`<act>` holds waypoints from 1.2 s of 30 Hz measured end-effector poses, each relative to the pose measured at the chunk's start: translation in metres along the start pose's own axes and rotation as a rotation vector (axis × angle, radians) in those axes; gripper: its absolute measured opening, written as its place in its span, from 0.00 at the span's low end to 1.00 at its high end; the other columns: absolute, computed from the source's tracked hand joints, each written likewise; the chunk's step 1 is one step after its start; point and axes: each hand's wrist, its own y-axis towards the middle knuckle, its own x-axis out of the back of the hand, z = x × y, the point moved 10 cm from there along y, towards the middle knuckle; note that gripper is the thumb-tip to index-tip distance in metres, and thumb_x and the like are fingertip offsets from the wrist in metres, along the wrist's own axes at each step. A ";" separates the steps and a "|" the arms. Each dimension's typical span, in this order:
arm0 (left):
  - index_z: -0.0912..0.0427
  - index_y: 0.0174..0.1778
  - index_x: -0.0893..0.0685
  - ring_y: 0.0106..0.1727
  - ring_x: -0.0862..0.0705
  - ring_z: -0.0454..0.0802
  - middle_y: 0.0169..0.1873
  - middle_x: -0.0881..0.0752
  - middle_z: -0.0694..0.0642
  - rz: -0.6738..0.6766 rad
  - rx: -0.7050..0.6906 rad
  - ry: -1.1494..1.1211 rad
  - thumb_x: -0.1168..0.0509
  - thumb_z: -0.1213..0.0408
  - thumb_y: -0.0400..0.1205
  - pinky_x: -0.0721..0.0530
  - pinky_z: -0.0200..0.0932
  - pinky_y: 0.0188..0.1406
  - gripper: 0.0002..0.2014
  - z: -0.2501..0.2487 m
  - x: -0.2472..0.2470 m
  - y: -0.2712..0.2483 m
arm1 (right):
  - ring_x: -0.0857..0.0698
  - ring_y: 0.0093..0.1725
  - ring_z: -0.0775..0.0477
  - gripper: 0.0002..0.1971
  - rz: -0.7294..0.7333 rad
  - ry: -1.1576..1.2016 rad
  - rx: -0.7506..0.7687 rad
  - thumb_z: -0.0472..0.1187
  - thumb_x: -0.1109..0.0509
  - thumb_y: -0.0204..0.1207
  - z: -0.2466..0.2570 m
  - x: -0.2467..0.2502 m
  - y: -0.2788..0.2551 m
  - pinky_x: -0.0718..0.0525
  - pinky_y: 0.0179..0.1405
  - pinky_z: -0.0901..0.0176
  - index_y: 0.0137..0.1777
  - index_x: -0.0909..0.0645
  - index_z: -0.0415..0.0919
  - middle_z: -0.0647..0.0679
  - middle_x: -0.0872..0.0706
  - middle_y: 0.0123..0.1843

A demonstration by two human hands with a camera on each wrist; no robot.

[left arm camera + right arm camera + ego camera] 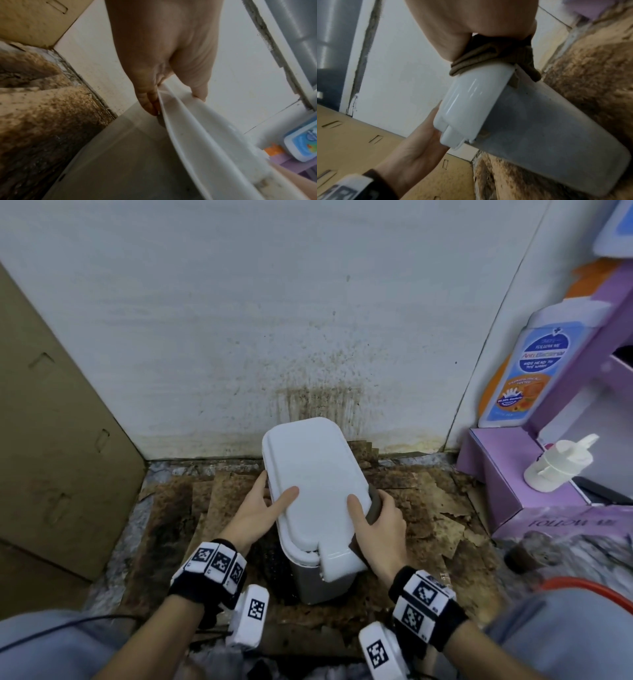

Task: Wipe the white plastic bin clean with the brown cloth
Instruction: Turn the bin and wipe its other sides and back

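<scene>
The white plastic bin, lid closed, stands tilted on the stained floor in the middle of the head view. My left hand grips the lid's left edge, thumb on top and fingers under the rim. My right hand holds the folded brown cloth against the lid's right edge, thumb resting on the lid. In the right wrist view the cloth is bunched between my palm and the lid's corner, above the greyish bin body. The bin's far side is hidden.
A cardboard panel leans at the left. The white wall behind the bin is spattered brown. Torn, dirty brown paper covers the floor. A purple box, a blue-labelled wash bottle and a white pump bottle crowd the right.
</scene>
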 end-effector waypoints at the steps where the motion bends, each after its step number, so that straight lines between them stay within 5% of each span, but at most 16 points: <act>1: 0.39 0.84 0.34 0.66 0.15 0.45 0.67 0.16 0.39 0.003 -0.004 0.003 0.27 0.41 0.78 0.16 0.40 0.56 0.38 0.000 0.000 0.001 | 0.30 0.78 0.40 0.39 -0.012 0.018 -0.012 0.66 0.32 0.78 -0.002 -0.001 -0.004 0.26 0.76 0.36 0.83 0.35 0.47 0.45 0.26 0.77; 7: 0.38 0.84 0.35 0.67 0.17 0.42 0.66 0.16 0.39 0.043 -0.006 0.039 0.29 0.44 0.81 0.17 0.39 0.56 0.35 0.005 -0.001 0.005 | 0.37 0.82 0.40 0.34 0.006 0.061 -0.031 0.61 0.39 0.85 -0.006 -0.008 -0.015 0.35 0.80 0.45 0.85 0.39 0.45 0.44 0.30 0.79; 13: 0.33 0.77 0.32 0.62 0.16 0.36 0.62 0.15 0.39 0.025 -0.004 0.054 0.31 0.47 0.84 0.15 0.31 0.45 0.26 0.008 0.003 -0.001 | 0.29 0.78 0.42 0.27 0.039 0.116 -0.045 0.61 0.48 0.88 -0.012 -0.014 -0.004 0.30 0.79 0.38 0.82 0.34 0.49 0.47 0.24 0.75; 16: 0.34 0.77 0.32 0.62 0.15 0.40 0.62 0.15 0.40 -0.025 0.002 0.046 0.31 0.46 0.84 0.15 0.35 0.49 0.27 0.014 0.009 -0.003 | 0.24 0.72 0.47 0.25 0.085 0.125 -0.037 0.58 0.48 0.89 -0.004 -0.015 0.001 0.26 0.74 0.46 0.81 0.33 0.49 0.50 0.21 0.71; 20: 0.46 0.85 0.36 0.62 0.15 0.45 0.67 0.17 0.45 -0.097 0.014 0.095 0.33 0.38 0.82 0.15 0.45 0.57 0.37 0.025 0.015 -0.007 | 0.21 0.61 0.57 0.25 0.137 0.145 0.000 0.56 0.46 0.90 0.012 -0.014 0.008 0.25 0.58 0.59 0.82 0.33 0.47 0.56 0.20 0.66; 24: 0.53 0.86 0.43 0.70 0.18 0.55 0.74 0.20 0.55 -0.180 0.066 0.170 0.41 0.25 0.79 0.19 0.61 0.71 0.47 0.040 0.015 -0.010 | 0.22 0.70 0.54 0.30 0.212 0.135 0.009 0.62 0.41 0.86 0.015 -0.020 0.013 0.24 0.66 0.58 0.84 0.34 0.50 0.57 0.23 0.75; 27: 0.53 0.85 0.44 0.70 0.19 0.58 0.75 0.23 0.57 -0.235 0.091 0.198 0.46 0.24 0.78 0.21 0.62 0.71 0.46 0.040 0.011 -0.014 | 0.16 0.64 0.56 0.30 0.270 0.148 0.032 0.63 0.34 0.82 0.019 -0.026 0.013 0.16 0.59 0.59 0.81 0.30 0.52 0.56 0.18 0.72; 31: 0.48 0.69 0.37 0.61 0.17 0.54 0.66 0.23 0.56 -0.235 0.084 0.198 0.37 0.26 0.76 0.16 0.61 0.65 0.36 0.035 -0.001 -0.016 | 0.15 0.65 0.52 0.38 0.254 0.077 0.060 0.66 0.27 0.75 0.018 -0.027 0.017 0.13 0.64 0.45 0.81 0.30 0.51 0.53 0.18 0.71; 36: 0.51 0.73 0.34 0.62 0.18 0.53 0.64 0.21 0.53 -0.216 0.052 0.192 0.34 0.22 0.65 0.15 0.60 0.63 0.48 0.029 -0.002 -0.014 | 0.16 0.62 0.52 0.33 0.202 0.076 0.059 0.59 0.26 0.78 0.020 -0.016 0.015 0.14 0.57 0.55 0.80 0.30 0.48 0.53 0.18 0.67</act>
